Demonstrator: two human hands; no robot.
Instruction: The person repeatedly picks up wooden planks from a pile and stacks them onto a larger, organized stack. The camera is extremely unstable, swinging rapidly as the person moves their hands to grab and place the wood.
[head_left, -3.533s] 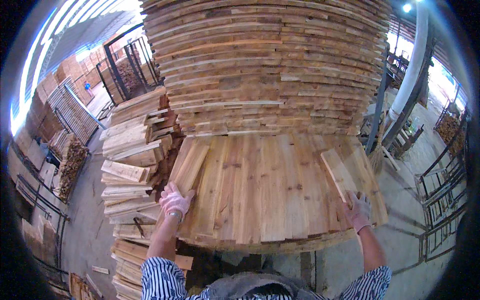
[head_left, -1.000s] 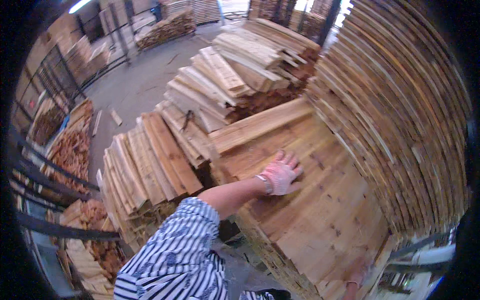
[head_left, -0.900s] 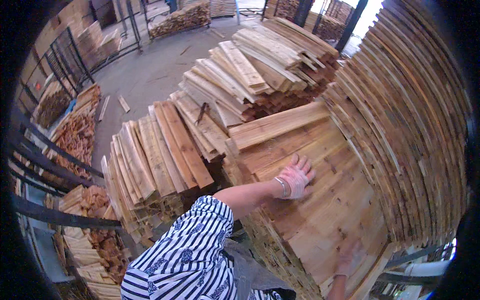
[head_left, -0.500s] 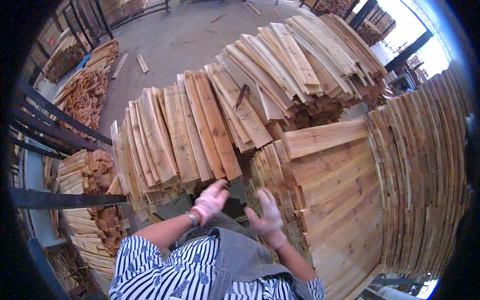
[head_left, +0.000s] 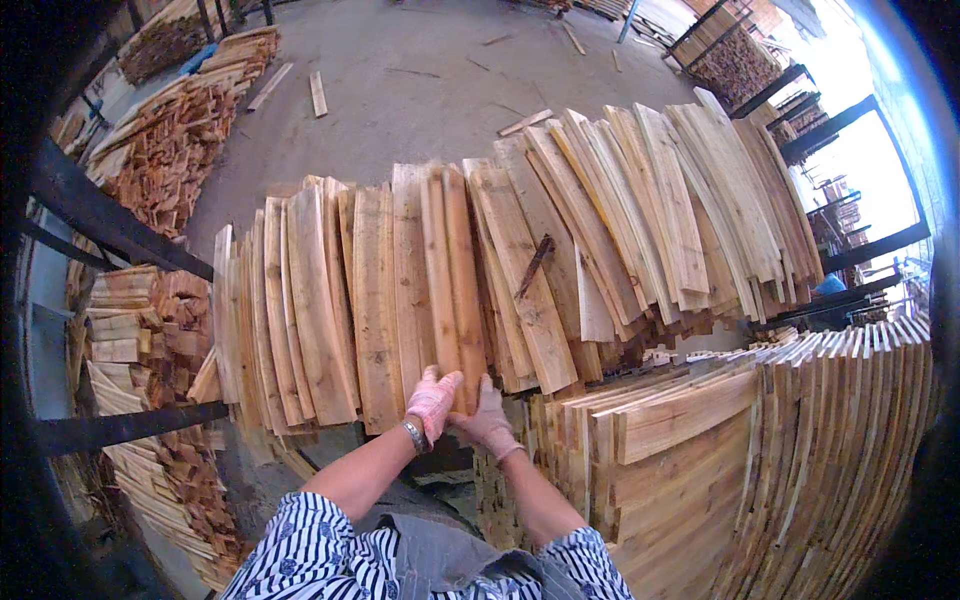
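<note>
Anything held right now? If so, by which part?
Left hand and right hand flank the near ends of the reddish-brown planks, touching them; whether firmly gripped can't be told.

The head-worn wide fisheye looks down from above onto the planks (head_left: 377,300) close by.

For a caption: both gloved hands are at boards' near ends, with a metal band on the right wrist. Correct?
No: the head view shows the metal band on the wrist of the left hand. That and the right hand, both gloved, are at boards' near ends.
</note>
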